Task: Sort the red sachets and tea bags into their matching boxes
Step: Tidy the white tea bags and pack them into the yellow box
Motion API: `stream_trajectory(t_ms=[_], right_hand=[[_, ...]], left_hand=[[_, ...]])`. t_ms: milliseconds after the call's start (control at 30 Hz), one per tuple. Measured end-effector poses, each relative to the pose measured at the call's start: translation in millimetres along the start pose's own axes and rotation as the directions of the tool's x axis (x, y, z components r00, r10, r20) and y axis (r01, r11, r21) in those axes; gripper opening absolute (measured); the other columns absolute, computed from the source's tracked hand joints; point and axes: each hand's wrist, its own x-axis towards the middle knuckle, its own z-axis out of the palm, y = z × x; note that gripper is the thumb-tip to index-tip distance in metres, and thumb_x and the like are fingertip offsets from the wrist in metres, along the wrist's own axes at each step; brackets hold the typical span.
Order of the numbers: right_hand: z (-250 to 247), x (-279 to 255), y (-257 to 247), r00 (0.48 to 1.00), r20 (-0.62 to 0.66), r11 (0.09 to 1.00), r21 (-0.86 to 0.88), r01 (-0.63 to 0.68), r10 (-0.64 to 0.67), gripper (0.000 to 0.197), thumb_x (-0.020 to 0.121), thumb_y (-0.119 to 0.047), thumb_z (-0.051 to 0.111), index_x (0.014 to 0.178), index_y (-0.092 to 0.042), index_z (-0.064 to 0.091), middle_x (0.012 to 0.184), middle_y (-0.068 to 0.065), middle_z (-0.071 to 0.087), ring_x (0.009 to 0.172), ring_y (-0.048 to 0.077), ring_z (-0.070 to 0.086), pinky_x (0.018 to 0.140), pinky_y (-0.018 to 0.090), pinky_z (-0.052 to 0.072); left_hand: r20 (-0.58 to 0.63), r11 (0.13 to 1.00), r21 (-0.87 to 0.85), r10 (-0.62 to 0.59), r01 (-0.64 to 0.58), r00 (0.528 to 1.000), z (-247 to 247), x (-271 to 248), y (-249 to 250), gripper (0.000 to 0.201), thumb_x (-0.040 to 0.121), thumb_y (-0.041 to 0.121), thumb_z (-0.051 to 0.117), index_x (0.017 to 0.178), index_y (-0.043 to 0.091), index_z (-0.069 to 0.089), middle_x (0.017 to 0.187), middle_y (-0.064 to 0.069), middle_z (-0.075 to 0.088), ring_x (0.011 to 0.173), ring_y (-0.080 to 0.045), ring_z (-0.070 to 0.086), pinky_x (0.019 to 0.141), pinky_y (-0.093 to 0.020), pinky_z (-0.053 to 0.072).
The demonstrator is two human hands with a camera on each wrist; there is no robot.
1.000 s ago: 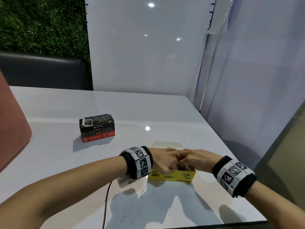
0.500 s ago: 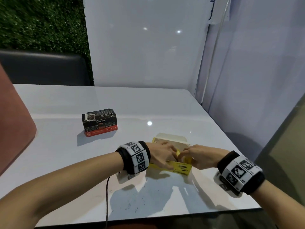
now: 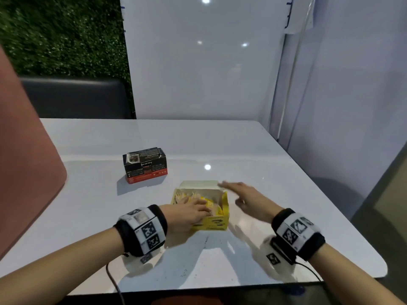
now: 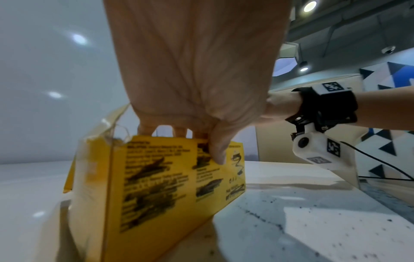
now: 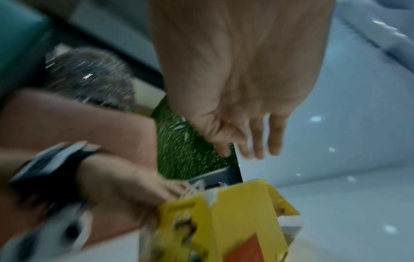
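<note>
Step in hand: looks like packing tea bags into the yellow box (image 3: pixel 210 222), near the front edge of the counter (image 3: pixel 275 172), right of centre. Lid flap open, folded back to the far side.

Left hand (image 3: pixel 189 213) grips the box's near wall: thumb outside on the front face, fingers curled over the rim onto the tea bags (image 3: pixel 193 198) inside. Right hand (image 3: pixel 244 195) is off the box, just beside its right wall, fingers extended, holding nothing; blurred.

Black-and-red box (image 3: pixel 145 167) sits closed, well apart toward the counter's left-centre. No loose sachets or bags visible on the counter, so sorting looks close to done.

Next, my read: press the strings down, fold the lid flap forward with the right hand while the left steadies the box.

In the way: tea bag strings poking above the rim could catch under the flap. Wrist-camera cable (image 3: pixel 113 280) trails off the front edge.
</note>
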Motion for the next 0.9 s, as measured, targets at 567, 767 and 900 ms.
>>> stream_trajectory(t_ms=[567, 767, 900], right_hand=[[10.2, 89.9, -1.6, 0.901, 0.208, 0.258, 0.912, -0.319, 0.38, 0.033, 0.095, -0.043, 0.044, 0.101, -0.013, 0.056, 0.088, 0.009, 0.058, 0.073, 0.024, 0.057, 0.066, 0.031, 0.048], [6.9, 62.4, -8.9, 0.982, 0.023, 0.563, 0.817, -0.125, 0.185, 0.039, 0.094, -0.04, 0.048, 0.116, -0.01, 0.061, 0.103, 0.009, 0.065, 0.088, 0.023, 0.062, 0.08, 0.037, 0.049], [6.5, 38.3, -5.8, 0.999, 0.042, 0.736, 0.676, -0.032, 0.005, 0.038, 0.088, -0.034, 0.06, 0.123, -0.017, 0.058, 0.12, 0.005, 0.064, 0.108, 0.017, 0.06, 0.092, 0.035, 0.049]], left_hand=[[-0.374, 0.767, -0.633, -0.422, 0.105, 0.826, 64.1, -85.7, -59.1, 0.05, 0.092, 0.031, 0.053, 0.139, 0.021, 0.042, 0.146, 0.005, 0.041, 0.134, -0.01, 0.039, 0.11, -0.016, 0.024], [-0.458, 0.783, -0.602, -0.499, 0.156, 0.736, 61.8, -78.6, -49.7, 0.04, 0.089, 0.021, 0.059, 0.128, 0.012, 0.057, 0.131, -0.003, 0.059, 0.121, -0.016, 0.055, 0.099, -0.015, 0.035], [-0.459, 0.787, -0.594, -0.503, 0.169, 0.732, 62.6, -79.7, -45.2, 0.039, 0.09, 0.022, 0.059, 0.128, 0.011, 0.058, 0.125, -0.003, 0.063, 0.116, -0.018, 0.059, 0.098, -0.022, 0.042]])
